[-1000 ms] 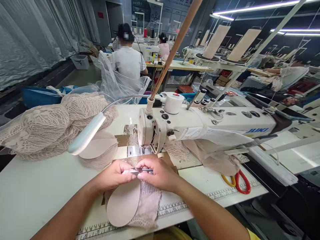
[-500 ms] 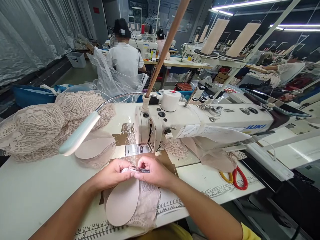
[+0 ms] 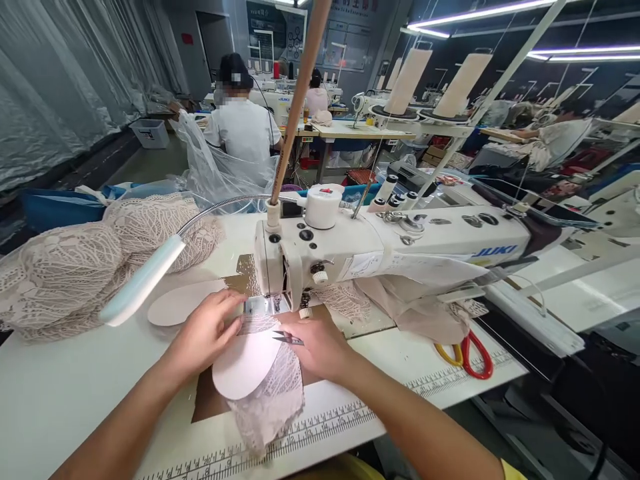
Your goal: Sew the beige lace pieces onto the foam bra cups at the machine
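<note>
A bra cup piece, with a smooth pale pad [image 3: 243,370] and beige lace [image 3: 285,387], lies below the presser foot [image 3: 273,303] of a white sewing machine [image 3: 350,247]. At its upper left edge, my left hand [image 3: 210,330] grips it between thumb and fingers. My right hand [image 3: 320,347] is curled around small dark thread snips [image 3: 290,339], their points turned left over the lace. Its fingertips are close to the upper right edge of the cup piece; whether they also pinch it is hidden.
Beside the left arm lie another pale pad [image 3: 183,303] and a heap of lace cups [image 3: 65,267]. A lamp [image 3: 145,280] hangs over them. Red-handled scissors [image 3: 477,357] lie at right. A printed ruler [image 3: 320,427] runs along the front edge. A co-worker [image 3: 245,127] sits ahead.
Both hands have moved forward with the cup piece, closer to the presser foot. They have drawn apart, and the left hand has left the snips, which stay in the right hand.
</note>
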`<control>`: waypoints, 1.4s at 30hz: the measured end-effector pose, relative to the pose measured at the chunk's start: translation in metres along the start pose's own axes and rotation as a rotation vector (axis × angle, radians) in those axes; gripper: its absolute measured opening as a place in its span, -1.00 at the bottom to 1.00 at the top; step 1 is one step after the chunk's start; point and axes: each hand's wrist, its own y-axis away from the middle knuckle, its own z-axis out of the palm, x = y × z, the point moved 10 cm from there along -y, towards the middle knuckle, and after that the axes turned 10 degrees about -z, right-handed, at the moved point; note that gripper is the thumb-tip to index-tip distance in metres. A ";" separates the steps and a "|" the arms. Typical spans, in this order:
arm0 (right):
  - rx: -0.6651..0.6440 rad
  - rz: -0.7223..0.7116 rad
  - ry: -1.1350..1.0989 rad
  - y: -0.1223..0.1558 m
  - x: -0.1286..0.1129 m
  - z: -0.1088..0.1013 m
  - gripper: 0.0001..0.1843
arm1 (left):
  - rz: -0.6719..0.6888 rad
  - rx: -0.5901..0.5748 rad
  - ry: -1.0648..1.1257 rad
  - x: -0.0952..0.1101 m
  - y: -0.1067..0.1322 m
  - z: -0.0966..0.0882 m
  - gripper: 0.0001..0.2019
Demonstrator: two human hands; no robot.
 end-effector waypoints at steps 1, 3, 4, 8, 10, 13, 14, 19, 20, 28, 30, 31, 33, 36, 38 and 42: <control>0.010 -0.003 0.029 0.000 0.002 0.001 -0.89 | 0.032 0.014 -0.025 0.008 0.004 0.001 -0.67; 0.031 -0.020 0.092 0.000 0.003 0.003 -0.84 | 0.101 0.002 -0.082 0.025 0.014 0.010 -0.69; 0.039 -0.026 0.128 0.000 0.004 0.004 -0.80 | 0.140 -0.010 -0.119 0.034 0.018 0.017 -0.69; 0.003 -0.052 0.298 -0.001 0.001 0.008 -0.56 | 0.266 -0.007 -0.306 0.058 0.032 0.046 -0.70; -0.042 -0.065 0.337 -0.002 -0.002 0.010 -0.54 | 0.298 0.010 -0.374 0.061 0.033 0.053 -0.68; -0.068 -0.060 0.336 -0.003 -0.004 0.011 -0.57 | 0.325 0.018 -0.400 0.058 0.032 0.054 -0.65; -0.067 -0.051 0.334 -0.004 -0.004 0.010 -0.58 | 0.333 0.015 -0.400 0.056 0.031 0.053 -0.64; -0.066 -0.017 0.345 -0.004 0.000 0.012 -0.59 | 0.359 -0.042 -0.444 0.046 0.022 0.053 -0.56; -0.064 -0.019 0.351 -0.004 0.000 0.012 -0.61 | 0.363 -0.061 -0.453 0.044 0.020 0.053 -0.54; -0.062 0.032 0.363 -0.003 0.000 0.008 -0.78 | 0.483 -0.176 -0.509 0.048 0.007 0.053 -0.54; -0.063 0.047 0.361 -0.004 0.000 0.007 -0.77 | 0.499 -0.199 -0.525 0.046 0.005 0.055 -0.56; -0.064 0.050 0.360 -0.004 0.000 0.007 -0.75 | 0.505 -0.210 -0.525 0.045 0.004 0.056 -0.57; -0.067 0.050 0.359 -0.005 0.000 0.006 -0.73 | 0.511 -0.227 -0.517 0.042 0.002 0.056 -0.58; -0.067 0.040 0.357 -0.005 -0.001 0.005 -0.74 | 0.528 -0.227 -0.489 0.042 0.002 0.056 -0.59; -0.068 0.041 0.358 -0.005 -0.001 0.005 -0.76 | 0.541 -0.185 -0.453 0.045 0.004 0.053 -0.59; -0.077 0.053 0.377 -0.005 0.001 0.007 -0.82 | 0.603 -0.053 -0.352 0.054 0.012 0.044 -0.54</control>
